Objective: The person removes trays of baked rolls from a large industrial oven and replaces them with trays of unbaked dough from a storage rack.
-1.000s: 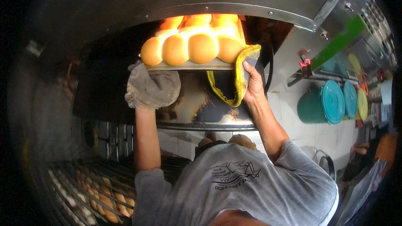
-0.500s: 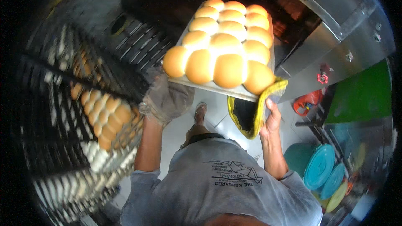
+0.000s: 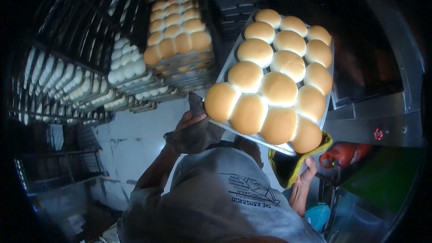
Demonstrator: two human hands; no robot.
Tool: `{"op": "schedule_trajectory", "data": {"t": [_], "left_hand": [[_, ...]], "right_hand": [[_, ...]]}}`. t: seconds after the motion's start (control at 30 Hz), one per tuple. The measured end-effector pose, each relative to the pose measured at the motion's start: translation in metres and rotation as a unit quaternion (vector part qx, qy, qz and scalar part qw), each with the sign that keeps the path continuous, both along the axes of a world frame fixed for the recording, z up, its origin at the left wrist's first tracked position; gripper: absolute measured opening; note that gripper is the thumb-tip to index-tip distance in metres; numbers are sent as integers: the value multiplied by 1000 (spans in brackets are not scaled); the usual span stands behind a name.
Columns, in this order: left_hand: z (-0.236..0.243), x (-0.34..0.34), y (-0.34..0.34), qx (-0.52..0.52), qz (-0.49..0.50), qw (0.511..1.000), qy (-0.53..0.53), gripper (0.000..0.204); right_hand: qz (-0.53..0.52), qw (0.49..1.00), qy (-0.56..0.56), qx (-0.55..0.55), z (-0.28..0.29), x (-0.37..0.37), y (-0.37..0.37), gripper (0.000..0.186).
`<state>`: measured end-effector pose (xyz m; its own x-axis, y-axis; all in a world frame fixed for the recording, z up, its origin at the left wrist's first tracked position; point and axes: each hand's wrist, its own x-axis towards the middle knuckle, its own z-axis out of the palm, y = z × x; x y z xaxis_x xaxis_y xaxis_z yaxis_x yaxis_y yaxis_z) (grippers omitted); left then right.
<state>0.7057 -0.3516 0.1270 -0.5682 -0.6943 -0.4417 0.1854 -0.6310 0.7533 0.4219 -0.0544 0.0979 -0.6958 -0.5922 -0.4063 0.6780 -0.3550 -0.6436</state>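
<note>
A metal baking tray (image 3: pixel 224 73) packed with rows of golden-topped buns (image 3: pixel 288 65) is held up in front of me, tilted in view. At its near left corner, my left hand (image 3: pixel 191 123) is closed around a dark cloth (image 3: pixel 202 132) that covers the tray's edge. My right hand (image 3: pixel 307 173) grips a yellow-edged oven pad (image 3: pixel 292 171) at the near right corner. Its thumb shows on the outside of the pad, while the other fingers are mostly hidden. The buns touch one another and fill the tray.
Tall dark racks (image 3: pixel 85 65) on the left hold trays of browned buns (image 3: pixel 177 31) and pale dough balls (image 3: pixel 127 60). Metal oven panels (image 3: pixel 382 117) with a red valve knob (image 3: pixel 378 133) stand at right. Below are a red gas cylinder (image 3: pixel 344 154) and a teal lid (image 3: pixel 317 215).
The view has swung left, bringing more of the racks in. Both hands still hold the tray, which has come away from the glowing oven opening and looks larger.
</note>
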Motion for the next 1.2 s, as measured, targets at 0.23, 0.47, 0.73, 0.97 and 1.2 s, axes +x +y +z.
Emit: {"op": "schedule_trajectory", "data": {"t": [0.23,0.47,0.73,0.97,1.2], "left_hand": [[-61,190,8,166,28,979,117,22],[-29,284,24,-107,110,983,-96,20],[-85,315,-10,-155,112,978,-83,24],[-137,288,-18,17,173,982,72,31],[-31,178,-79,203,103,918,325,31]], "right_hand": [[51,998,-38,19,6,108,-23,55],[136,989,-59,24,-19,172,-74,52],[273,955,-74,-82,-91,177,-180,58],[287,956,-19,-59,-77,157,-215,57],[312,950,5,-23,-55,105,-281,49]]}}
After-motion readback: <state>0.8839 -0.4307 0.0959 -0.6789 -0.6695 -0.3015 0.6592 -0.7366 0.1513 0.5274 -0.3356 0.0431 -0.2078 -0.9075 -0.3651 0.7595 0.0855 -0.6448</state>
